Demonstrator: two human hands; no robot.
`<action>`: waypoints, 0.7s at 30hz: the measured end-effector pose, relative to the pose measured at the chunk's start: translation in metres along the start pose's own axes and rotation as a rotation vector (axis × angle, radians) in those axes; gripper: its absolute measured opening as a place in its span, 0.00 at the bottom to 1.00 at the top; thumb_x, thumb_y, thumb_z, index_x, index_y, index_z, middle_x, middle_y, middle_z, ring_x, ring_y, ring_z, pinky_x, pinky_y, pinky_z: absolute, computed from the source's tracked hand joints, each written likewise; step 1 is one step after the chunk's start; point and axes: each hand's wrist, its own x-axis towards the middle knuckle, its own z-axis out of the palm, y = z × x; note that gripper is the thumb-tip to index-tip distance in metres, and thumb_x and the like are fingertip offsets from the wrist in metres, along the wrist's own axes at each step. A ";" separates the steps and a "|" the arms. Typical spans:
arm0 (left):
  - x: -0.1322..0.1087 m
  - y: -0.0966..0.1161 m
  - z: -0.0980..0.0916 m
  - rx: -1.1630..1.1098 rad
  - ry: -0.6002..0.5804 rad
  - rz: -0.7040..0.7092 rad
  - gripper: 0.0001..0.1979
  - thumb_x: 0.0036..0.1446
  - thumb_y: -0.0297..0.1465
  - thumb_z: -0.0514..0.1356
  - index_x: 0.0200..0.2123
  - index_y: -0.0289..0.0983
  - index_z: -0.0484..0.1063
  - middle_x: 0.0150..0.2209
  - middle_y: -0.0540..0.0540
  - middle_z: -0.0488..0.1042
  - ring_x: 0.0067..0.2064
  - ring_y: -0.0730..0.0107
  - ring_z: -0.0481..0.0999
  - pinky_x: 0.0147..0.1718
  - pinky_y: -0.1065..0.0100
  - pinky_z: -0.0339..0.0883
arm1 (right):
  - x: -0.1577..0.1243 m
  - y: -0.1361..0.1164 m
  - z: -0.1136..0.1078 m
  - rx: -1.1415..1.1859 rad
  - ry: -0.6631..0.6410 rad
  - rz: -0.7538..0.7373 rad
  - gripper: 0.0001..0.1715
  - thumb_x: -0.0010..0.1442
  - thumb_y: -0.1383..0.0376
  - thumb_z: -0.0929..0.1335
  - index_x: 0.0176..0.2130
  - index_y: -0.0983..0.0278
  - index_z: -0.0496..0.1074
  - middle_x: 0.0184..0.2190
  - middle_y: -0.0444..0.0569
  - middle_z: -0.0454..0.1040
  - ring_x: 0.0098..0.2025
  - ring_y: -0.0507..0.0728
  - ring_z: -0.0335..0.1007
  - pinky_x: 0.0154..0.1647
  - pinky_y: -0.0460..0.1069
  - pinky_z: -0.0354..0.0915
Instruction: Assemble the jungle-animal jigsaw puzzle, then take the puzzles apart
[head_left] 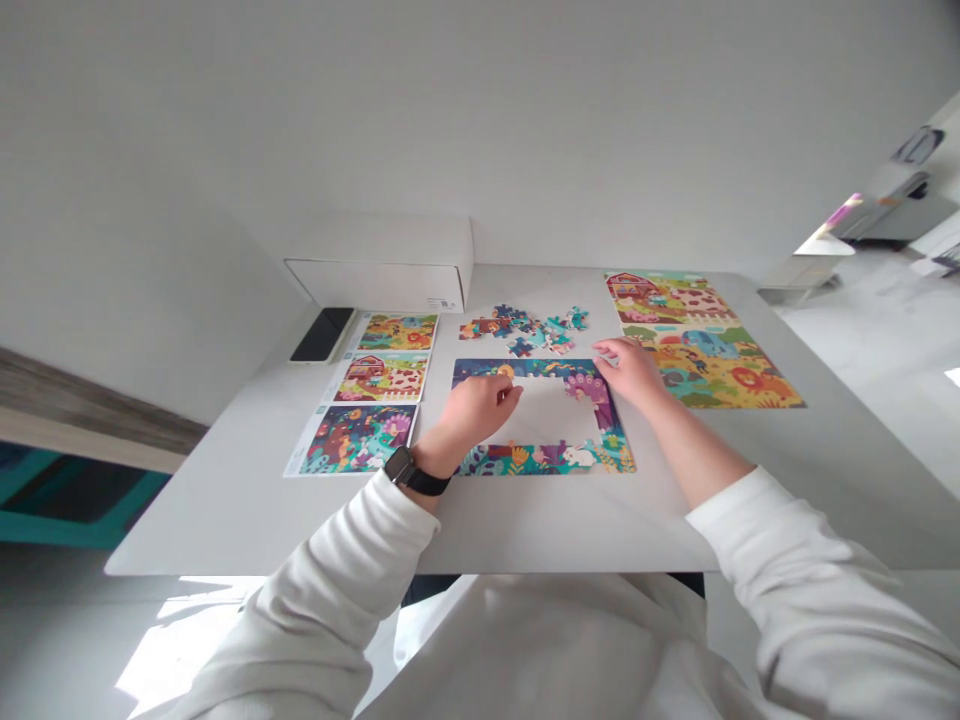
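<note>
A jigsaw puzzle (551,457) lies on the table in front of me, its border joined and its middle showing bare tabletop. My left hand (480,408), with a black watch on the wrist, is over its left side. The fingers are curled together, and whatever they may hold is hidden. At the puzzle's top right corner rests my right hand (628,368), fingers loosely stretched, with nothing visible in it. Loose puzzle pieces (536,332) are heaped just behind the puzzle, some overlapping.
Three picture cards (375,385) lie in a column on the left, beside a phone (324,335). Behind them a white box (382,275) stands by the wall. Two assembled puzzles (701,340) lie at the right. The table's front edge (360,573) is near my body.
</note>
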 end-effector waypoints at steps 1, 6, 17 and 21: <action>-0.001 0.000 -0.001 -0.007 0.006 -0.002 0.20 0.71 0.42 0.55 0.28 0.40 0.73 0.29 0.44 0.78 0.31 0.63 0.72 0.30 0.63 0.49 | 0.008 -0.003 0.001 -0.011 -0.024 0.005 0.16 0.65 0.65 0.70 0.51 0.60 0.82 0.46 0.54 0.83 0.45 0.62 0.80 0.54 0.57 0.74; -0.002 -0.003 -0.001 -0.034 0.016 0.007 0.20 0.71 0.42 0.55 0.27 0.40 0.72 0.27 0.44 0.76 0.30 0.64 0.71 0.30 0.63 0.48 | 0.052 -0.019 0.014 -0.131 -0.173 0.075 0.20 0.62 0.55 0.76 0.51 0.59 0.84 0.49 0.56 0.84 0.50 0.65 0.80 0.54 0.55 0.72; -0.003 -0.005 0.001 -0.040 -0.005 0.000 0.19 0.72 0.41 0.56 0.31 0.40 0.77 0.31 0.42 0.79 0.33 0.61 0.75 0.30 0.63 0.52 | 0.094 -0.015 0.032 -0.258 -0.418 0.153 0.25 0.52 0.51 0.82 0.44 0.61 0.85 0.43 0.53 0.86 0.41 0.62 0.81 0.40 0.50 0.69; -0.003 -0.004 0.003 -0.056 -0.012 0.008 0.18 0.71 0.41 0.56 0.31 0.40 0.78 0.32 0.42 0.80 0.33 0.61 0.75 0.30 0.64 0.52 | 0.097 -0.010 0.030 -0.246 -0.433 0.181 0.24 0.52 0.52 0.81 0.45 0.62 0.84 0.45 0.53 0.85 0.42 0.62 0.80 0.41 0.51 0.69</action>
